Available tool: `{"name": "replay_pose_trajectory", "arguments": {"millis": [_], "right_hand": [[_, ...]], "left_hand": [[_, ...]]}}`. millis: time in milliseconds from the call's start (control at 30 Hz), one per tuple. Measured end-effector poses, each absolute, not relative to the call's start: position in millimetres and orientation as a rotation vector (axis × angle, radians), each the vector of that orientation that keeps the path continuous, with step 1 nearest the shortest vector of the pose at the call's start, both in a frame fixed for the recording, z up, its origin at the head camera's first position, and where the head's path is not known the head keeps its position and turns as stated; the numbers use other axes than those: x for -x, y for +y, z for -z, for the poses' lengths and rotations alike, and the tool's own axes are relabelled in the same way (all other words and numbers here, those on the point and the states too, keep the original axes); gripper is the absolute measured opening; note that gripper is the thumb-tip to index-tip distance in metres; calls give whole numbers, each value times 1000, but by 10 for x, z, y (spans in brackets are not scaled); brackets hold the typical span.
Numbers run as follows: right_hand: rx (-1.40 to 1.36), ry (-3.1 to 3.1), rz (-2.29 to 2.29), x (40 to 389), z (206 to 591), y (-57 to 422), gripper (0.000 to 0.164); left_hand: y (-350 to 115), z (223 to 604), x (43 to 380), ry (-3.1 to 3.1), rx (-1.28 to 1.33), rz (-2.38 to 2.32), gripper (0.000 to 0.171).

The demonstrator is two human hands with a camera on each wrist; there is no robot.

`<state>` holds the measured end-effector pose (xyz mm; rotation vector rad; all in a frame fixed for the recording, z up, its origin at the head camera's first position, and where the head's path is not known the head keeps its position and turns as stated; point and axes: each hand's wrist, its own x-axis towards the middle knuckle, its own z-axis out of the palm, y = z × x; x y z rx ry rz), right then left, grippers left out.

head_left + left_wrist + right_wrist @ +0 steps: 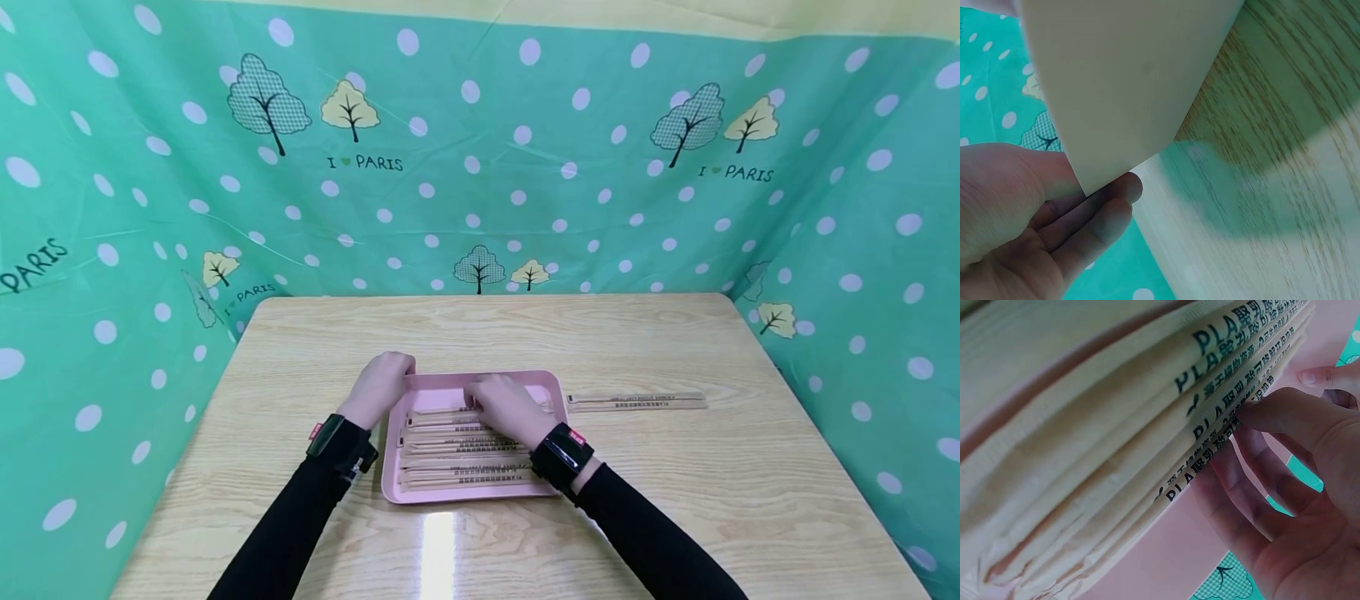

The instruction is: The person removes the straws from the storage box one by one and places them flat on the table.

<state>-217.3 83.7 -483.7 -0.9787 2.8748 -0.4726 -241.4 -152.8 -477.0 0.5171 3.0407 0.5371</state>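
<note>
A shallow pink tray (517,493) holds several long straws (461,473) in printed paper sleeves, lying side by side. My left hand (382,385) grips the tray's far left corner; in the left wrist view its fingers (1100,234) curl at the outer wall, which looks pale there. Inside the tray, my right hand (506,407) reaches over the straws near the far side. Close up in the right wrist view, its thumb and fingers pinch the edge of the outermost wrapped straw (1235,425), with some fingertips hidden behind the sleeve.
Two wrapped straws (637,402) lie on the wooden table (750,492) just right of the tray. A green dotted cloth (517,183) hangs behind the table and along both sides.
</note>
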Motion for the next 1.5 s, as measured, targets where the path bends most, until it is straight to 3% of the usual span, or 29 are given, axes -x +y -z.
{"name": "replay_pose_trajectory", "arguments": {"millis": [1033,1500], "right_hand": [[1012,2887,457,2169,4802,838,15],[1102,2980,353,2094,4551,828,18]], "left_hand": [[-1539,4772,2423,3047,-553,-572,19],[-1531,4741,2404,3030,-545,-584,23]]}}
